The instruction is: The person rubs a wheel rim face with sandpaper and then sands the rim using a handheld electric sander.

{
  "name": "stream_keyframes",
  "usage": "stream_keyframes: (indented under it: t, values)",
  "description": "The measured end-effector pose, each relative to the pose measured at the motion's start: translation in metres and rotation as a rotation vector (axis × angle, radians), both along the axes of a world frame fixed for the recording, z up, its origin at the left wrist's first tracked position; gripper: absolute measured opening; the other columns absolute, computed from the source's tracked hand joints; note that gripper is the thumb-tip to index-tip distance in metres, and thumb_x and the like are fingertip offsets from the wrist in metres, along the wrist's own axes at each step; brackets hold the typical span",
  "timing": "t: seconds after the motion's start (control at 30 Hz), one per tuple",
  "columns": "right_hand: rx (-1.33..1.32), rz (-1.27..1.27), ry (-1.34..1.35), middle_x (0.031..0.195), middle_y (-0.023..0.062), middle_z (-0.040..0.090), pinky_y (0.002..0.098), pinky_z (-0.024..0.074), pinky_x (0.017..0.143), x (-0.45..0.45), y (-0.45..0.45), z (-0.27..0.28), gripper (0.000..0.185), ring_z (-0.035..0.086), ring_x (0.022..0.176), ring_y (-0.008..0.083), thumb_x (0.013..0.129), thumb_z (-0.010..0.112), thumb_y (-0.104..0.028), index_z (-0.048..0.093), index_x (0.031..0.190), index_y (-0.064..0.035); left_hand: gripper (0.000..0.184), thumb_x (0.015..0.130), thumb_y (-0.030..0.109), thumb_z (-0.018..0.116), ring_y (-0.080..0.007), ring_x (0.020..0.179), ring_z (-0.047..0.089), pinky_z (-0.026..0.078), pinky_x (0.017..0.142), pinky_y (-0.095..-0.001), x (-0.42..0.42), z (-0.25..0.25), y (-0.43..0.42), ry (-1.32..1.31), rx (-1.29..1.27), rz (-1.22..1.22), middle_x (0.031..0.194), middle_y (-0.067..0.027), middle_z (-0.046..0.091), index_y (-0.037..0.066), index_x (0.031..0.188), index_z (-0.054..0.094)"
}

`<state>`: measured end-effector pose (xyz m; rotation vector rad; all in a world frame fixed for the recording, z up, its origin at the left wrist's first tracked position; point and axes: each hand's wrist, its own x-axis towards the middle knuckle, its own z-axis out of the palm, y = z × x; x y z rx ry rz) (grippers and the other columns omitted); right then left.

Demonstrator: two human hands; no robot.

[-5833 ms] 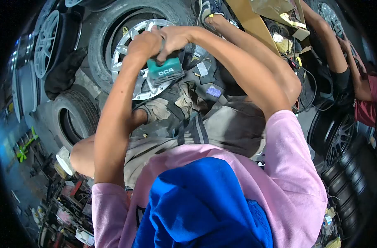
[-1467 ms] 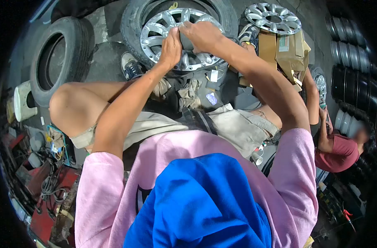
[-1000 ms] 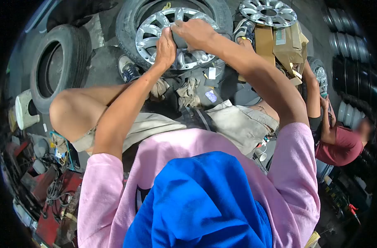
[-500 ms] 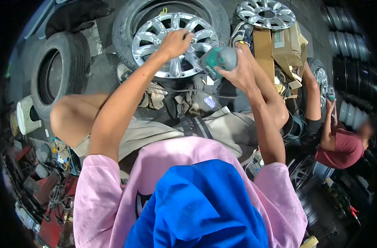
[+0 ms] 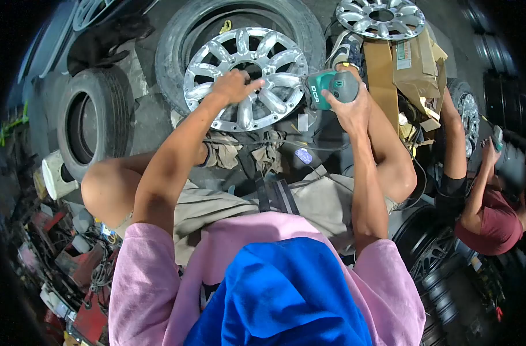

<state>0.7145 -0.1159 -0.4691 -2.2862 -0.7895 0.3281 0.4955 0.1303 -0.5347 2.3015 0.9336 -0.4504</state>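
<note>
A silvery alloy wheel rim (image 5: 245,119) with many spokes lies face up on a tire (image 5: 169,57) between my legs. My left hand (image 5: 235,87) is on the rim just left of the hub hole, fingers curled at its edge and thumb reaching right. My right hand (image 5: 350,108) wraps round the grey back of a green power sander (image 5: 316,91) marked DCA. The sander is at the rim's right edge; I cannot tell whether its pad touches the metal.
Another tire (image 5: 95,124) stands to the left. A second wheel rim (image 5: 380,20) rests by a cardboard box (image 5: 413,63) at upper right. A cord (image 5: 309,145) crosses the floor. At far right a co-worker (image 5: 490,222) holds a tool by another wheel. Dark rags (image 5: 268,153) lie before me.
My left hand has moved down and left on the rim toward the hub. The sander has shifted right and turned, its label now facing up. The whole view has also shifted.
</note>
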Motion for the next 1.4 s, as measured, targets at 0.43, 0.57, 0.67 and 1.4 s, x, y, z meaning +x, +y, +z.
stream_keyframes:
  t: [0.43, 0.57, 0.67, 1.4]
  values:
    - [-0.015, -0.002, 0.097, 0.124, 0.0215, 0.065, 0.04, 0.0489, 0.103, 0.004, 0.004, 0.0, 0.09, 0.064, 0.117, 0.03, 0.068, 0.093, -0.035, 0.052, 0.136, 0.0074, 0.112, 0.069, 0.076, 0.076, -0.0437, 0.137, 0.044, 0.039, 0.114, -0.0493, -0.02, -0.031, 0.137, 0.19, 0.263, 0.187, 0.146, -0.0263, 0.046, 0.003, 0.148, 0.046]
    - [-0.007, 0.006, 0.065, 0.118, 0.0214, 0.067, 0.04, 0.0504, 0.099, 0.003, -0.001, -0.006, 0.084, 0.066, 0.111, 0.0307, 0.068, 0.093, -0.035, 0.054, 0.131, 0.0048, 0.128, 0.065, 0.084, 0.072, -0.0409, 0.144, 0.04, 0.035, 0.117, -0.0466, -0.024, -0.06, 0.153, -0.017, -0.077, 0.481, 0.154, -0.0295, 0.042, -0.003, 0.153, 0.039]
    - [-0.034, -0.017, 0.085, 0.115, 0.0231, 0.068, 0.0421, 0.0521, 0.097, -0.007, -0.003, 0.005, 0.081, 0.067, 0.109, 0.0348, 0.067, 0.093, -0.037, 0.056, 0.126, 0.0047, 0.111, 0.069, 0.085, 0.068, -0.0412, 0.127, 0.058, 0.043, 0.108, -0.0472, -0.028, -0.055, 0.182, 0.051, -0.084, 0.456, 0.129, -0.0274, 0.065, -0.008, 0.128, 0.065]
    - [0.024, -0.225, 0.379, 0.112, 0.0223, 0.071, 0.0417, 0.0524, 0.096, -0.072, -0.053, -0.005, 0.074, 0.069, 0.105, 0.0361, 0.067, 0.091, -0.04, 0.061, 0.119, 0.002, 0.045, 0.09, 0.038, 0.074, -0.0088, 0.053, 0.055, 0.043, 0.049, -0.0262, -0.059, 0.205, 0.019, -0.502, 0.002, 0.557, 0.074, -0.0058, 0.065, -0.004, 0.103, 0.073]
